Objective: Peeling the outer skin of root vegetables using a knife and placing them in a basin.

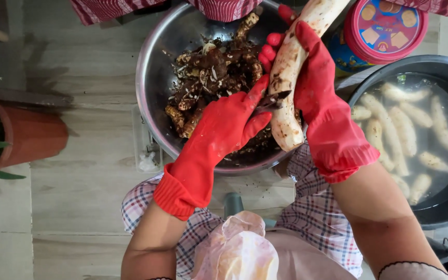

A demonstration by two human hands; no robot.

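Observation:
My right hand (321, 101), in a red rubber gloves, grips a long, mostly peeled pale cassava root (288, 70) that slants over the right rim of a large steel bowl (151, 78). My left hand (223, 128), also in a red glove, holds a small dark knife (271, 100) with its blade against the root's middle. Brown peel scraps and unpeeled root pieces (211, 78) fill the bowl under both hands.
A black basin (444, 207) of water holding several peeled roots (395, 129) stands at the right. A round tin with a pink lid (385, 28) sits behind it. A terracotta plant pot (32, 135) is at the left, and a small clear container (146, 150) lies beside the bowl on the wooden floor.

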